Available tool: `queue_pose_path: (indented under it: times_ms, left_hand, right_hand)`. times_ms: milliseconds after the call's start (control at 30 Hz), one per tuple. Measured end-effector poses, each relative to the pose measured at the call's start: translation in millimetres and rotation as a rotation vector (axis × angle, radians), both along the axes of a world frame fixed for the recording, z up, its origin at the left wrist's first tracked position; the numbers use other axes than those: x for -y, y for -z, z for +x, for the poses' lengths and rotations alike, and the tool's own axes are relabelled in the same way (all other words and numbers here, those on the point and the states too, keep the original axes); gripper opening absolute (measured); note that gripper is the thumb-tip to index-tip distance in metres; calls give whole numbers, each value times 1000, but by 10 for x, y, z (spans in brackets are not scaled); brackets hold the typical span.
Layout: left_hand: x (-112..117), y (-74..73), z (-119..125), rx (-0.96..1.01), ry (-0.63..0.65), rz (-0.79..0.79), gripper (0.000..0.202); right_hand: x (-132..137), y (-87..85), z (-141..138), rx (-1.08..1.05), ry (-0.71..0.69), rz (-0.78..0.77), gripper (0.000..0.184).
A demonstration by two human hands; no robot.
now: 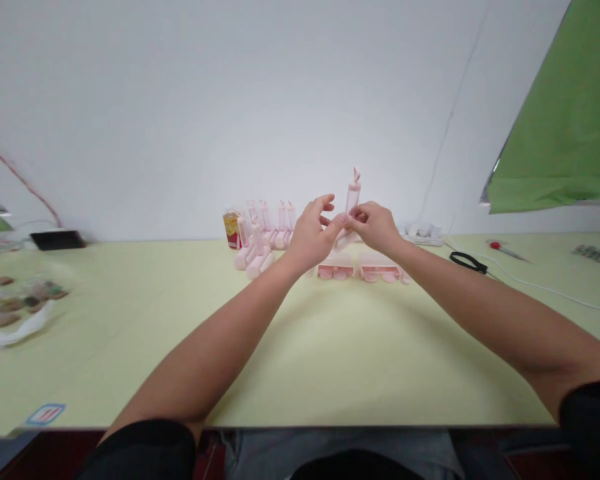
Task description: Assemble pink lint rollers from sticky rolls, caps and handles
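Both my hands are raised over the far middle of the pale green table (305, 347). My right hand (375, 227) is closed round the lower part of a tall pink tube-shaped piece (353, 190) that stands upright with a curled tip. My left hand (313, 233) pinches the same piece from the left, thumb and forefinger on it, other fingers curled. Below the hands lie two flat pink trays (336, 269) with rounded parts. Left of them stand and lie several more pink tube pieces (265, 233).
A small yellow and red bottle (231, 229) stands by the wall. Black-handled scissors (467, 261), a white power strip (423, 233) with cable and a red-tipped tool (503, 249) lie at right. A clear bag of brown bits (15, 307) sits at left; a green cloth (560, 127) hangs upper right.
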State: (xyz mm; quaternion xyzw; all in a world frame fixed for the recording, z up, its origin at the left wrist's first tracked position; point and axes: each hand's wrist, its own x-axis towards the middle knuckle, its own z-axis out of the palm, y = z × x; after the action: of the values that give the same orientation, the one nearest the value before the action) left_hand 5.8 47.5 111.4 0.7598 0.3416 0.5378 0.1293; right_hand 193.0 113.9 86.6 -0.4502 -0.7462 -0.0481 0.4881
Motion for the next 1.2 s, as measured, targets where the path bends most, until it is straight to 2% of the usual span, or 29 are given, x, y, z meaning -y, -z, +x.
queue_pose_path:
  times_ms: [100, 200, 300, 367, 433, 633, 800, 1200]
  left_hand:
    - [68, 237, -132, -96, -27, -80, 39]
    - [267, 584, -320, -266, 52, -180, 33]
    - [445, 896, -554, -396, 135, -286, 33]
    - [501, 1036, -699, -408, 96, -351, 31]
    - [506, 1117, -805, -383, 67, -420, 31]
    - [425, 1168, -893, -318, 84, -521, 32]
    - [407, 1176, -928, -323, 118, -555, 30]
    - [340, 1172, -972, -308, 123, -602, 26]
  right_hand:
    - [-583, -12, 48, -9, 128, -68, 29]
    - [-1023, 106, 13, -4, 199, -147, 32]
    - [-1320, 264, -92, 5, 233, -188, 32]
    - [-1485, 354, -178, 20, 249, -217, 32]
    - [-1646, 427, -267, 26, 267, -235, 32]
    - [-2069, 632, -546, -15, 269, -296, 34]
    - [-2276, 821, -710, 14, 276, -334, 34]
    - [-2365, 1084, -669, 98, 349, -435, 37]
